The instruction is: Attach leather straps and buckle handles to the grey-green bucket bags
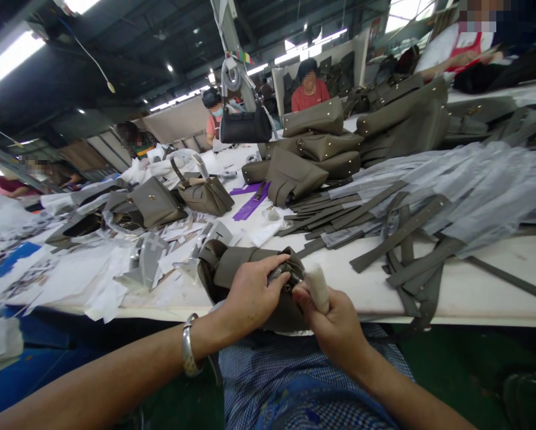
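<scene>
My left hand [250, 295] is closed on a grey-olive leather bag [232, 266] that hangs over the near edge of the white table [474, 280], thumb pressed by a dark metal fitting [290, 278] on it. My right hand [334, 325] is closed round a small whitish cloth-like wad [318, 286], held right against that fitting. A silver bangle [187, 346] sits on my left wrist.
Loose grey leather straps [402, 239] and plastic-wrapped strips [465, 179] cover the table's right side. Stacked grey bags [316, 149] stand at the back, more bags [155, 200] and paper scraps [97, 275] to the left, purple strips [250, 203] in the middle. Other people sit at far tables.
</scene>
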The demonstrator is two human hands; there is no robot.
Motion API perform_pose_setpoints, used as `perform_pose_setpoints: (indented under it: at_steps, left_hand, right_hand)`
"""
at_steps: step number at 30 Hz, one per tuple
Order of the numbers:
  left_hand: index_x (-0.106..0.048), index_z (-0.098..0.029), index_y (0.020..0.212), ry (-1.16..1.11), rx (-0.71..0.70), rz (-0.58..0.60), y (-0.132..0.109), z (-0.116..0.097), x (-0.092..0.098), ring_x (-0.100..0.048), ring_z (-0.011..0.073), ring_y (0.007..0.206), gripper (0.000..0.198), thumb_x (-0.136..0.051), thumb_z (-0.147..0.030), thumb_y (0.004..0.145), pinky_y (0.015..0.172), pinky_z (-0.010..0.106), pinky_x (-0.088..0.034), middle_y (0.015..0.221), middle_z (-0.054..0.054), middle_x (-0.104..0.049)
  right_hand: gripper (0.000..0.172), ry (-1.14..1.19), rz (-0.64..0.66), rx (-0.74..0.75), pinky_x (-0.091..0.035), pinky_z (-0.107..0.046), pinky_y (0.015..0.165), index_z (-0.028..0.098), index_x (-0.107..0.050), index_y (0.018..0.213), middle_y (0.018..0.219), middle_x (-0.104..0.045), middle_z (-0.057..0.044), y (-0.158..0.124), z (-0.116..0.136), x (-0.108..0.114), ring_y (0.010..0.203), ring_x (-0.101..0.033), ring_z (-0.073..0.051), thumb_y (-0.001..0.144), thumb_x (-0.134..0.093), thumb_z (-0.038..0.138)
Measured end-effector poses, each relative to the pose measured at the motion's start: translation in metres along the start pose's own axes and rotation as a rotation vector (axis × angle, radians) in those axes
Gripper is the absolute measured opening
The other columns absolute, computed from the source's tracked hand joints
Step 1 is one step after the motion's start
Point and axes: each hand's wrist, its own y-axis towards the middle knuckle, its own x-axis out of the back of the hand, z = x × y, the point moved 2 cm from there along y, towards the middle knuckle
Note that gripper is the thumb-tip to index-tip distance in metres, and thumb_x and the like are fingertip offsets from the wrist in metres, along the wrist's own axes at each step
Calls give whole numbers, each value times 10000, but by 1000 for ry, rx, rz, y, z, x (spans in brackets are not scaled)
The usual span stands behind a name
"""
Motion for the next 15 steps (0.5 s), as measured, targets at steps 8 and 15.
perform_pose_setpoints:
  at_steps: [8,15]
  left_hand:
    - [-613,-180,1308,-23,-138,201,18,0,22,-620,248,1182,490,-641,-391,867,1034,354,-454,1299,81,-666]
    - [-631,-238,1279,14,-58,363,1,9,67,-666,224,992,439,-465,-487,958,839,305,-490,1154,55,-721]
  right_hand:
    - [334,625,100,-249,-132,-181,303,240,-486,775,450,-153,141,35,-19,45,337,-74,-57,889,-562,544]
    - [435,-781,-54,-47,-534,-383,682,170,-606,1221,856,-716,-112,89,-49,96,772,-694,-289,852,-608,401]
